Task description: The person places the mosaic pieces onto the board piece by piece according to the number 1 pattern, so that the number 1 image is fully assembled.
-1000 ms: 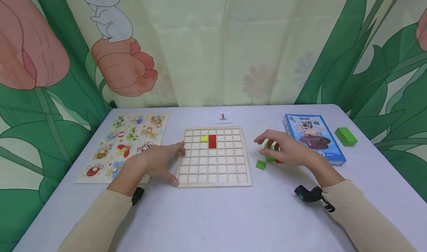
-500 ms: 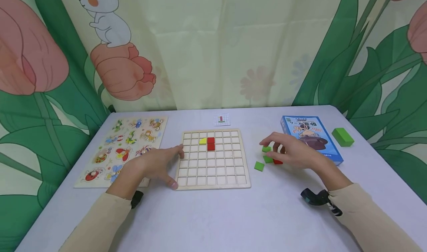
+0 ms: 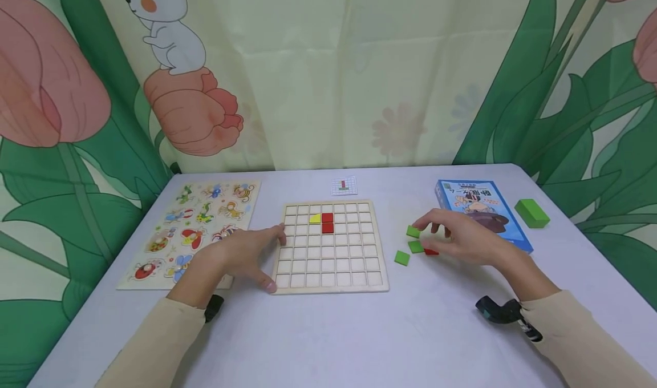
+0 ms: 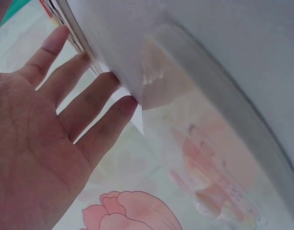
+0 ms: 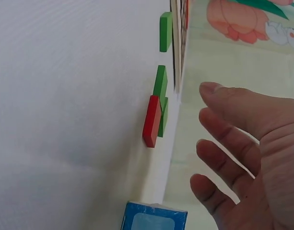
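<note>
A wooden grid board [image 3: 328,266] lies mid-table. One yellow tile [image 3: 315,218] and two red tiles [image 3: 327,227] sit in its upper squares. At the board's left edge is my left hand [image 3: 237,257], thumb at the near corner and fingers further up the side. My right hand [image 3: 462,237] hovers over loose tiles right of the board, its fingers loosely bent and nothing between them. Beneath it is a red tile [image 5: 151,122], partly hidden in the head view. Beside that lie three green tiles [image 3: 402,258], flat on the table.
A small pattern card [image 3: 344,186] lies behind the board. An insect picture board [image 3: 159,251] is on the left, partly under my left arm in view. On the right are a blue box [image 3: 487,205] and a green block [image 3: 532,213].
My right hand has shifted right, away from the board, uncovering more of the green tiles. The left hand keeps its place at the board's edge, and the tiles on the board are unchanged.
</note>
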`<state>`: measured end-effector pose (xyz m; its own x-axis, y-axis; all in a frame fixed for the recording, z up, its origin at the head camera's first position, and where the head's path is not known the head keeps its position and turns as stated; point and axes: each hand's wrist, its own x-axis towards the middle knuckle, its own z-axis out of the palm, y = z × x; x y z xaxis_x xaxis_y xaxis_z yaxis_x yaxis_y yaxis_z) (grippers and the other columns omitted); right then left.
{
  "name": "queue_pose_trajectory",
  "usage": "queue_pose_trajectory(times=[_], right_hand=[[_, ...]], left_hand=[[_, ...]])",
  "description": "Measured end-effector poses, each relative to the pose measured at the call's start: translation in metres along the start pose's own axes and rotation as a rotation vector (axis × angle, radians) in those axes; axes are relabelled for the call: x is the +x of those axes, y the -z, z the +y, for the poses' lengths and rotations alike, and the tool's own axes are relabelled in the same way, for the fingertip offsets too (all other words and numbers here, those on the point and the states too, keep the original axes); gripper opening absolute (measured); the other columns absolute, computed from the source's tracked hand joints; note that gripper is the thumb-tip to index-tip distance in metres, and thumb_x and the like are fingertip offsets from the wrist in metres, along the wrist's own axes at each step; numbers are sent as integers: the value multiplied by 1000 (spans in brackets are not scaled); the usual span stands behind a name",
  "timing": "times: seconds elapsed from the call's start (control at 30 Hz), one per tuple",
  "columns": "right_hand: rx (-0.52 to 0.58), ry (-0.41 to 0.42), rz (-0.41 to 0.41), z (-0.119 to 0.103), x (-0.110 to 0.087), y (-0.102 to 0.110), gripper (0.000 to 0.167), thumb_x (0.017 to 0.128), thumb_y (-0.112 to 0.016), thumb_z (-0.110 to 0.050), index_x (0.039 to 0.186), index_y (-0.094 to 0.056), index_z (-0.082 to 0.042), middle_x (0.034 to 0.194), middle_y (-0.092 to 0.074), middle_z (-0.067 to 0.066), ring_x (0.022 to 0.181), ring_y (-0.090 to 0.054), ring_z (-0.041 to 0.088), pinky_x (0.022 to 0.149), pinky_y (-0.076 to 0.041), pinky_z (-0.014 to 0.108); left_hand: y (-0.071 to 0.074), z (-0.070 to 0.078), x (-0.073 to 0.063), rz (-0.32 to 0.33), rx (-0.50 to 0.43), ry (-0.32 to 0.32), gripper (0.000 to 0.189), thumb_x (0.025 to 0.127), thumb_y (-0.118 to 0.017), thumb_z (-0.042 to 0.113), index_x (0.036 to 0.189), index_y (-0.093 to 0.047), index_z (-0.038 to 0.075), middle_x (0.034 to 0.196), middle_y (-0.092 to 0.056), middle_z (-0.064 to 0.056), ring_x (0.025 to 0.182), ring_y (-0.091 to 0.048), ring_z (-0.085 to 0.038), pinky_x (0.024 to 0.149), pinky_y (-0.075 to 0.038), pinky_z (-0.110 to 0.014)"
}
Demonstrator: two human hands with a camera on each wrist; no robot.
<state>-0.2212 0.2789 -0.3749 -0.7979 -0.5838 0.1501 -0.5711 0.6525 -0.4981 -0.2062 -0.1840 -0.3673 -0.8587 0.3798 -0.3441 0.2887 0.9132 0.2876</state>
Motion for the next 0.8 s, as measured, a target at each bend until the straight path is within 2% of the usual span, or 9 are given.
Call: queue_pose_trajectory(times=[0.17,0.47,0.6,0.8], right_hand=[[-56,-9,0,2,-3,0,34,87,-83,-15,119,-72,-15,120,-72,-3,115,-58,23,94,-50,51],[-143,-39,-7,6,-7,-1,33,80,-90,-21,110,-76,-24,113,-72,-6,124,-50,33,101,-38,65],[-176,-39,-15,9,-8,-2,32,80,-90,-23,107,-76,-26,111,-71,-8,126,-49,36,101,-32,69],[-185,-42,-48,9,-8,-2,31,81,-89,-24,110,-75,-26,108,-71,-11,126,-47,38,101,-28,68]], left_hand=[[-1,1,0,1,15,5,92,58,-97,57,134,-49,38,154,-48,0,108,-57,-23,91,-48,-47],[-2,-1,2,9,28,-4,95,58,-97,57,136,-48,37,154,-48,0,107,-58,-23,90,-49,-46],[-1,0,1,8,24,2,95,58,-97,56,138,-48,37,153,-49,0,106,-57,-23,89,-49,-45],[1,3,0,4,26,10,97,58,-96,57,139,-48,36,158,-45,-1,109,-58,-22,90,-49,-46]])
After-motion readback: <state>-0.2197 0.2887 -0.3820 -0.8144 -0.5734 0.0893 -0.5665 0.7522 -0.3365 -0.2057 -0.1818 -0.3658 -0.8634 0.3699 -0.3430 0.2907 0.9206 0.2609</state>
